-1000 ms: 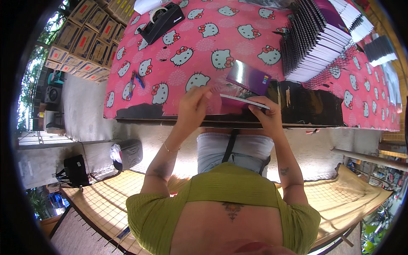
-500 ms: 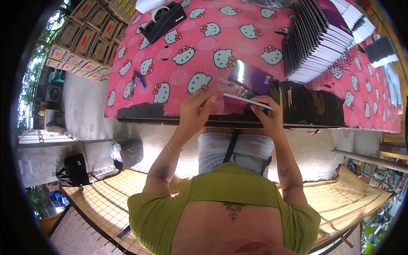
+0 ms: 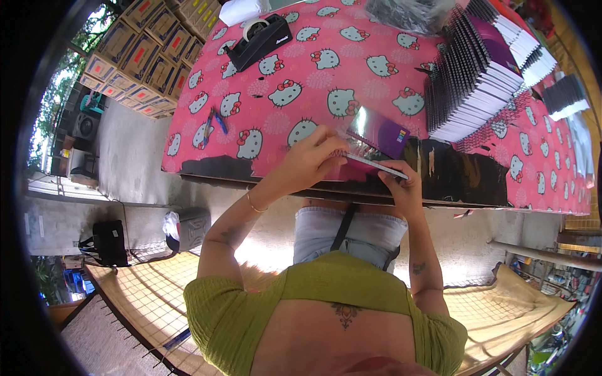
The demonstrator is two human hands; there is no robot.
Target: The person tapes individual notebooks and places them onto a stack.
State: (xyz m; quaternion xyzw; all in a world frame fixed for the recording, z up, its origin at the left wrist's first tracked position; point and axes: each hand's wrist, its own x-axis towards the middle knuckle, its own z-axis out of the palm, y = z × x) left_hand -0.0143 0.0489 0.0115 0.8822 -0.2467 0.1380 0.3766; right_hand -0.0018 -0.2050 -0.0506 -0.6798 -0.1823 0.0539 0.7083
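A purple spiral notebook point(image 3: 379, 135) in clear shiny wrap lies near the front edge of the table with a pink cartoon-cat cloth point(image 3: 282, 94). My left hand point(image 3: 311, 160) grips the notebook's left side, fingers curled over the wrap. On its near right corner my right hand point(image 3: 401, 188) pinches the edge. Both forearms come up from the lower edge of the view.
A tall row of stacked spiral notebooks point(image 3: 473, 75) stands at the right of the table. A black tape dispenser point(image 3: 257, 41) sits at the back left, blue scissors point(image 3: 215, 119) at the left. Cardboard boxes point(image 3: 144, 56) are piled beyond the table's left side.
My left hand has shifted slightly right along the wrapped notebook. The right hand stays on the near corner.
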